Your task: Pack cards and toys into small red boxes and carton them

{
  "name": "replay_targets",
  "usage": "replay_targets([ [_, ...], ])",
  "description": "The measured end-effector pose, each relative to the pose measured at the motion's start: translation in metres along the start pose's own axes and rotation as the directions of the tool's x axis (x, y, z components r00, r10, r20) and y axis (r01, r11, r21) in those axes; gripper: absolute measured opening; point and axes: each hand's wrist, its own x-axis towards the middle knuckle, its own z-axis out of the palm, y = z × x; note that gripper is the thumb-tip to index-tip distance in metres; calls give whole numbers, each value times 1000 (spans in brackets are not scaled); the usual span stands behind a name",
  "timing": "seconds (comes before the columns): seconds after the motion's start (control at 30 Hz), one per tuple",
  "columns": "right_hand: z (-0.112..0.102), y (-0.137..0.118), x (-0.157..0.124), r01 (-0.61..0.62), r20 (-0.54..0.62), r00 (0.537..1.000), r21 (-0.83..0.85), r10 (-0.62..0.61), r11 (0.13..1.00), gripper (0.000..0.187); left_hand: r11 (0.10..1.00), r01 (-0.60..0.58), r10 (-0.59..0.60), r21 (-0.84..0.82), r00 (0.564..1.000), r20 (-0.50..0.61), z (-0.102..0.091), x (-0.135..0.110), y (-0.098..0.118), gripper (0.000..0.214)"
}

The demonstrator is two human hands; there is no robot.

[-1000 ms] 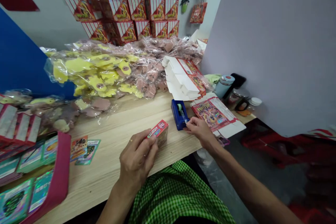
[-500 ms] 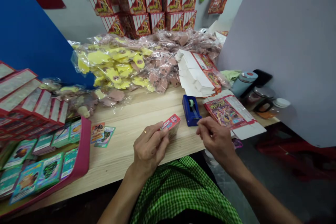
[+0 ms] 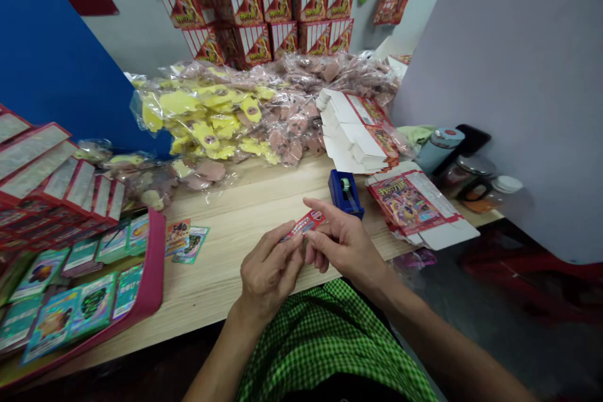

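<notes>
A small red printed box (image 3: 307, 223) is held over the front edge of the wooden table (image 3: 235, 264). My left hand (image 3: 267, 269) grips it from the left, fingers closed around its near end. My right hand (image 3: 342, 244) is closed on its right side, forefinger laid over the top. Whether a piece of tape sits under those fingers I cannot see. A blue tape dispenser (image 3: 345, 193) stands just behind the box.
Flat red cartons (image 3: 406, 202) and a stack of folded ones (image 3: 358, 132) lie right of the dispenser. Bags of yellow and pink pieces (image 3: 221, 116) fill the back. A pink tray of cards (image 3: 70, 301) sits left. Two loose cards (image 3: 184, 241); cups (image 3: 438, 147) at right.
My right hand left the tape dispenser and came left onto the small box. The left hand kept hold of the box. The view shifted, showing more of the left side.
</notes>
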Motion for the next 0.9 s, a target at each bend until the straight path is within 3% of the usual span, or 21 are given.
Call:
replay_targets([
  [0.17, 3, 5, 7, -86, -67, 994, -27, 84, 996, 62, 999, -40, 39, -19, 999, -3, -1, 3, 0, 36],
  [0.27, 2, 5, 9, -88, -58, 995, -15, 87, 996, 64, 999, -15, 18, -42, 997, 76, -3, 7, -1, 39],
  [0.43, 4, 12, 4, 13, -73, 997, 19, -11, 1000, 82, 983, 82, -56, -166, 986, 156, -9, 20, 0, 30],
  [0.57, 9, 27, 2, 68, -175, 983, 15, -64, 998, 83, 946, 244, -183, -214, 945, 270, -14, 40, -1, 8],
  [0.73, 11, 29, 3, 45, -187, 982, 27, -39, 999, 84, 937, 349, -297, -32, 841, 452, -12, 66, 5, 5],
  [0.83, 2, 30, -8, 22, -216, 976, -68, -36, 997, 86, 936, 287, -351, 203, 787, 507, -8, 68, 25, 6],
  [0.9, -13, 46, -13, 21, -276, 959, -172, -68, 985, 89, 940, 206, -324, 272, 786, 527, -6, 66, 31, 11],
])
